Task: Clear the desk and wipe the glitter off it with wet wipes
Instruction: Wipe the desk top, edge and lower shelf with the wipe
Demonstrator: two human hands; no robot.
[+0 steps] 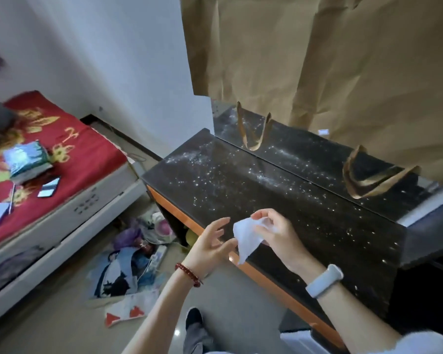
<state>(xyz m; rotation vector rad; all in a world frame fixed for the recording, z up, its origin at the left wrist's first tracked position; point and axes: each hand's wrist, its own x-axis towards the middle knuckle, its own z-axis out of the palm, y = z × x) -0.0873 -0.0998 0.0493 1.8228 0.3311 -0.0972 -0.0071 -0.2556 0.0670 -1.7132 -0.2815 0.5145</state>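
- Glitter (215, 172) covers the dark desk (279, 200) beyond both hands, so wiping looks not yet begun.
- Right hand (274, 231) pinches a white wet wipe (246, 238) at its upper edge, fingers curled.
- Left hand (212, 241) sits just beside the wipe, fingers loosely spread, thumb touching its lower part.
- Desk top carries no loose items, so clearing seems done.

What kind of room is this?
Probably a bedroom: a bed with a red blanket stands by the wall, beside a dark glitter-strewn desk, with papers and clutter on the floor.
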